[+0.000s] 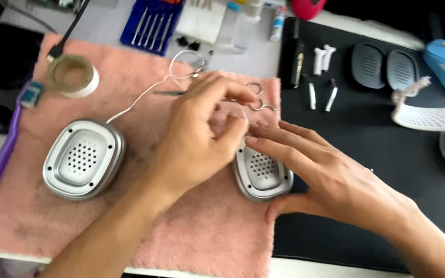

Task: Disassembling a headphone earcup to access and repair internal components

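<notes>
Left hand: the left hand (202, 139) hovers over the middle of the pink towel (130, 226), fingers curled and pinched together on a thin white wire (140, 97); the grip is closed but light, at the fingertips only.
Right hand: the right hand (330, 180) lies nearly flat and open, fingers stretched toward the left, their tips resting on the top rim of the right ear cup (261, 177); the thumb sits just beside the cup's lower right edge. It grasps nothing.
Right ear cup: a silver oval shell with a perforated centre, at the towel's right edge, its long axis running roughly from the near edge of the desk toward the far edge. It lies directly below the left hand's fingertips and under the right hand's fingers, so both hands meet over it; the right is the one touching.
Wire: it runs from the pinch up in a loop toward the far edge, then back down to the left ear cup (83, 158), which sits well apart near the towel's left side.
Nearby: small scissors (257, 98) just beyond the hands; a tape roll (72, 76) at the towel's far left corner; a black mat (366, 144) covering the right side of the desk.
</notes>
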